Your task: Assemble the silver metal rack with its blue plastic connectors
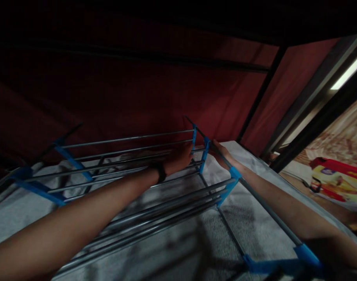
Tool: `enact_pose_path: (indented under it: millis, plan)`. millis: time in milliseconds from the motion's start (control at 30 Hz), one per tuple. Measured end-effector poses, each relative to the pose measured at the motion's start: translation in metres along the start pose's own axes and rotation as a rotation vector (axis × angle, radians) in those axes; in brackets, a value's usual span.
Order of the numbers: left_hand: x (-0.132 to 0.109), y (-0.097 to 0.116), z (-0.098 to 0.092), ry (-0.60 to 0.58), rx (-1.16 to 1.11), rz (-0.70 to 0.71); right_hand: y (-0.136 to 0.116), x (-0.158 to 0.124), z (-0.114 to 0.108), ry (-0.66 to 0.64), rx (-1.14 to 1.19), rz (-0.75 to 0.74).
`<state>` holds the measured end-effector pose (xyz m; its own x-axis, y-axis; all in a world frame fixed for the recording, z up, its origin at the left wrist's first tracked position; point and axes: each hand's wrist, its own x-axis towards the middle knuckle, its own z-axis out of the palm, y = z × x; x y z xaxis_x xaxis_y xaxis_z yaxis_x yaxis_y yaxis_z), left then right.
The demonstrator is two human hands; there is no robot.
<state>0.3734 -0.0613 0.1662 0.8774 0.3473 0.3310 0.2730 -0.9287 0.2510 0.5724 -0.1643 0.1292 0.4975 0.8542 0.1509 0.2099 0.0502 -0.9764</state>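
Note:
A shoe rack (137, 217) of grey metal tubes and blue plastic brackets lies on its side on a pale bed cover. My left hand (181, 157), with a dark band at the wrist, reaches over the tubes. Its fingers close at a blue bracket (194, 136) near the far right end; the fingertips are partly hidden. From the outer side, my right hand (221, 153) grips the long side tube (269, 210) beside another blue bracket (206, 150). Part of that hand is behind the tube.
The pale bed cover (237, 238) spreads under the rack. Dark red cloth (155, 97) hangs behind it. A dark bed frame post (262, 93) and overhead bars enclose the space. To the right lies a red and yellow printed package (339, 179).

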Motion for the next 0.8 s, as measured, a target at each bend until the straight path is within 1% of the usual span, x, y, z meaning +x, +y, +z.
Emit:
enact_pose_path:
  millis: [67,100,167,300,367,467,567,633,800]
  plan:
    - [0.018,0.005,0.016,-0.046,0.003,-0.008,-0.003,0.008,0.003,-0.003,0.151,0.046]
    - [0.024,0.008,0.021,-0.075,-0.005,-0.022,-0.005,0.012,0.003,-0.020,0.229,0.062]
    - [0.032,0.012,0.030,-0.107,-0.027,-0.065,-0.006,0.018,0.003,-0.076,0.306,0.081]
    - [0.041,0.011,0.038,-0.042,-0.114,-0.054,-0.005,0.024,0.001,-0.116,0.363,0.119]
    - [0.045,0.009,0.040,-0.025,-0.129,-0.040,-0.002,0.026,0.001,-0.118,0.386,0.112]
    - [0.049,0.007,0.037,-0.013,-0.068,-0.064,0.002,0.027,0.000,-0.125,0.403,0.120]
    - [0.052,0.008,0.033,0.005,-0.024,-0.041,0.006,0.029,-0.001,-0.132,0.415,0.132]
    - [0.054,0.008,0.031,-0.003,-0.015,-0.025,0.008,0.030,-0.001,-0.111,0.421,0.130]
    - [0.057,0.011,0.026,-0.025,-0.017,-0.042,0.010,0.031,0.000,-0.090,0.416,0.126]
